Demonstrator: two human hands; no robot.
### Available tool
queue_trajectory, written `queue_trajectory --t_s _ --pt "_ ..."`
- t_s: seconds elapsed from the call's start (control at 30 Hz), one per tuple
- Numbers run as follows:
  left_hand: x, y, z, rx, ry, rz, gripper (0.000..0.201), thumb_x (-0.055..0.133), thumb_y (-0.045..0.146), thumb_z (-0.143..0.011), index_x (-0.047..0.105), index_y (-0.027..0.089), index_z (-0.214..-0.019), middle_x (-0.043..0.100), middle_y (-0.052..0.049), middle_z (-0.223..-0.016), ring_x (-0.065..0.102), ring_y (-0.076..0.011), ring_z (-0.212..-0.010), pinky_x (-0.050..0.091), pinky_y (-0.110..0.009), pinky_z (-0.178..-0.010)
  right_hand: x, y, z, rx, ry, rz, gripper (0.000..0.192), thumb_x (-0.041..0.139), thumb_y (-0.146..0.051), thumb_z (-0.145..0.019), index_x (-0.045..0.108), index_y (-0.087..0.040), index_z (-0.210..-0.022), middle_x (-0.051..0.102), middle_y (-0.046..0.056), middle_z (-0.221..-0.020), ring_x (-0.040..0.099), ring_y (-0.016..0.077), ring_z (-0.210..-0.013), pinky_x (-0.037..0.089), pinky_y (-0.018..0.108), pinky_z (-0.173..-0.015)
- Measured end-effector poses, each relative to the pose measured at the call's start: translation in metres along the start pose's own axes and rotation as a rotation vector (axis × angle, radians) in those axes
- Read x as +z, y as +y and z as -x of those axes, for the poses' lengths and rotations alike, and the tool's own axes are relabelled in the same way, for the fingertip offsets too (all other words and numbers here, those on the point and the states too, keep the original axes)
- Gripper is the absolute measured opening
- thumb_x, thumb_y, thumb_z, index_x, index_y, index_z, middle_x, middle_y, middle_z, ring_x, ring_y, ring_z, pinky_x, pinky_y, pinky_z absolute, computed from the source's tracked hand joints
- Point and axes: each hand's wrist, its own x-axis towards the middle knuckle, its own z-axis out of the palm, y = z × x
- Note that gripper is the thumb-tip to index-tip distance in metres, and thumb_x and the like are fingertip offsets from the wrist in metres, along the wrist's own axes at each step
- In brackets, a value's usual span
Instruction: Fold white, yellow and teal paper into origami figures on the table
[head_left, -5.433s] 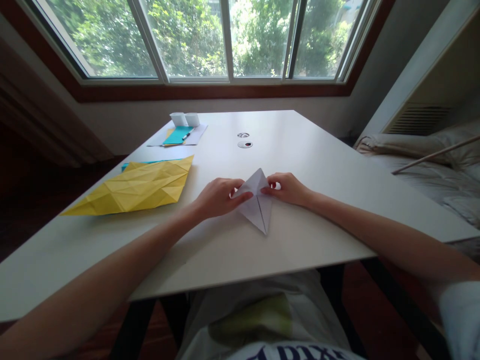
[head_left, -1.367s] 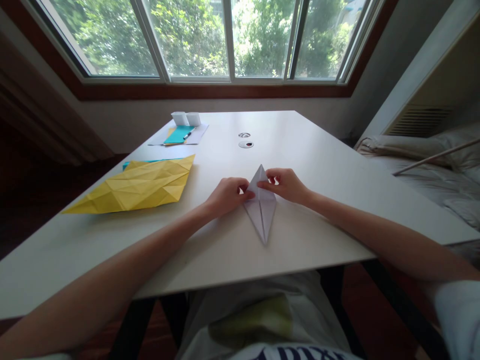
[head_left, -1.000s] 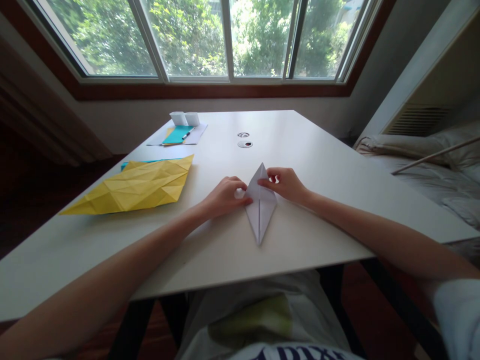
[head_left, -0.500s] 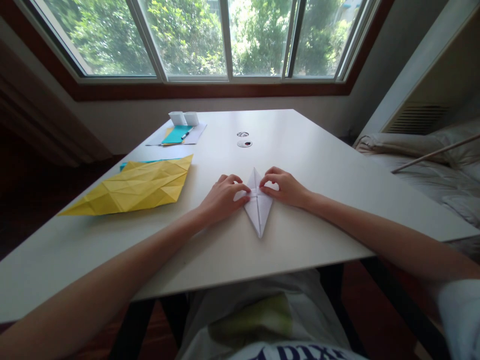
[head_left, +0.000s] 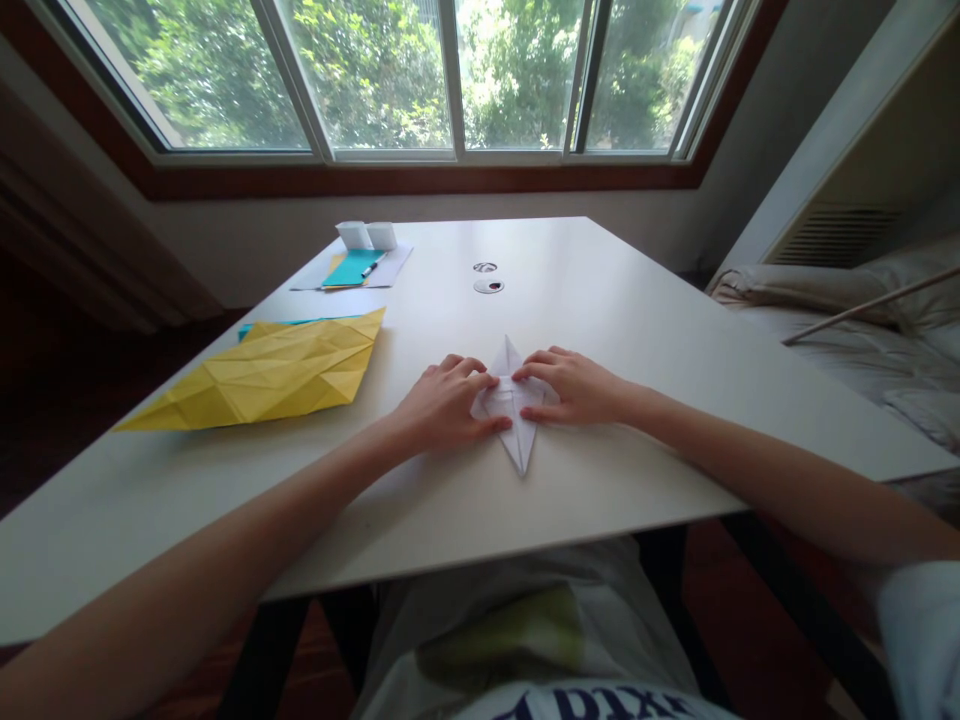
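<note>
A small white folded paper (head_left: 514, 412), shaped like a narrow kite, lies flat on the white table (head_left: 637, 330), its near tip pointing at me. My left hand (head_left: 446, 405) presses down on its left half, thumb along the lower edge. My right hand (head_left: 571, 385) rests on its right half, fingertips meeting the left hand's at the paper's centre line. Both hands hide the paper's sides; only its far tip, middle and near tip show.
A large creased yellow sheet (head_left: 274, 372) lies to the left over a teal one. At the far left are a teal paper with a pen (head_left: 353, 268) and two small white boxes (head_left: 367, 235). Two cable grommets (head_left: 487, 285) sit mid-table. A bed (head_left: 847, 330) is at right.
Both hands have lowered onto the paper and slid toward me, flattening it on the table. Earlier the fingertips pinched its upper flaps with the top raised.
</note>
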Motion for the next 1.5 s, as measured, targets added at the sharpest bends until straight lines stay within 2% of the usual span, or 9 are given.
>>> queue_trajectory --t_s 0.1,0.27,0.43,0.63,0.77,0.97,1.27,1.37,1.5 --pt "0.001 0.002 -0.001 -0.017 0.004 -0.038 0.061 0.046 0.065 -0.077 0.056 0.022 -0.119 0.053 -0.01 -0.123 0.042 -0.0298 -0.116 0.039 -0.044 -0.092 0.001 0.003 0.0 0.006 -0.004 -0.02 0.046 0.057 -0.047 -0.079 0.059 -0.02 -0.115 0.061 0.011 -0.112 0.054 0.0262 -0.102 0.042 0.041 -0.088" --pt "0.006 0.004 -0.006 -0.04 0.085 -0.098 0.048 0.044 0.055 -0.084 0.059 0.023 -0.115 0.054 -0.009 -0.123 0.044 -0.0281 -0.114 0.039 -0.043 -0.091 0.008 0.009 -0.006 0.02 0.058 -0.036 0.033 0.055 -0.038 -0.083 0.063 -0.019 -0.109 0.065 0.009 -0.108 0.054 0.0247 -0.101 0.042 0.04 -0.088" --pt "0.004 0.008 -0.004 -0.003 0.045 -0.074 0.047 0.041 0.052 -0.086 0.057 0.021 -0.117 0.058 -0.009 -0.118 0.046 -0.028 -0.112 0.039 -0.042 -0.09 0.007 0.003 -0.005 0.008 0.07 -0.01 0.029 0.053 -0.034 -0.084 0.064 -0.019 -0.106 0.066 0.009 -0.106 0.055 0.0241 -0.101 0.041 0.039 -0.088" --pt "0.0 0.014 0.003 -0.026 -0.054 -0.063 0.07 0.042 0.067 -0.076 0.045 0.021 -0.129 0.048 -0.013 -0.131 0.042 -0.0317 -0.119 0.035 -0.044 -0.093 0.0 -0.003 0.002 0.005 -0.023 0.032 0.053 0.058 -0.051 -0.076 0.057 -0.019 -0.119 0.06 0.011 -0.119 0.051 0.0301 -0.108 0.037 0.047 -0.092" --pt "-0.002 0.015 0.004 -0.041 -0.08 -0.046 0.084 0.04 0.077 -0.069 0.041 0.02 -0.132 0.044 -0.014 -0.135 0.04 -0.0329 -0.121 0.033 -0.045 -0.095 -0.002 -0.004 0.003 0.0 -0.065 0.045 0.065 0.058 -0.058 -0.072 0.052 -0.019 -0.124 0.056 0.012 -0.124 0.048 0.0321 -0.11 0.036 0.049 -0.093" --pt "-0.002 0.015 0.004 -0.047 -0.086 -0.041 0.093 0.039 0.081 -0.065 0.04 0.019 -0.133 0.044 -0.015 -0.136 0.041 -0.0344 -0.12 0.033 -0.048 -0.095 -0.004 -0.005 0.003 -0.004 -0.106 0.06 0.073 0.057 -0.062 -0.07 0.048 -0.018 -0.127 0.052 0.014 -0.128 0.046 0.0329 -0.114 0.035 0.049 -0.094" --pt "-0.003 0.013 0.003 -0.042 -0.121 -0.03 0.103 0.047 0.083 -0.056 0.036 0.018 -0.136 0.039 -0.016 -0.14 0.037 -0.0349 -0.124 0.029 -0.046 -0.099 -0.002 -0.01 0.006 0.03 -0.128 0.079 0.085 0.054 -0.07 -0.067 0.042 -0.017 -0.132 0.046 0.015 -0.134 0.041 0.0356 -0.119 0.033 0.052 -0.096" --pt "-0.005 0.011 0.002 -0.039 -0.127 -0.011 0.093 0.043 0.08 -0.064 0.04 0.019 -0.135 0.04 -0.014 -0.14 0.037 -0.0336 -0.125 0.029 -0.045 -0.1 -0.003 -0.005 0.007 -0.009 -0.106 0.044 0.082 0.056 -0.07 -0.067 0.046 -0.018 -0.13 0.049 0.014 -0.13 0.037 0.0351 -0.122 0.032 0.052 -0.097" --pt "-0.005 0.009 0.0 -0.064 -0.081 0.038 0.064 0.028 0.066 -0.084 0.05 0.023 -0.125 0.049 -0.008 -0.133 0.043 -0.0289 -0.121 0.033 -0.047 -0.097 -0.008 0.004 0.006 -0.116 -0.085 -0.04 0.059 0.054 -0.06 -0.075 0.057 -0.021 -0.119 0.057 0.011 -0.119 0.042 0.0294 -0.117 0.032 0.047 -0.099"
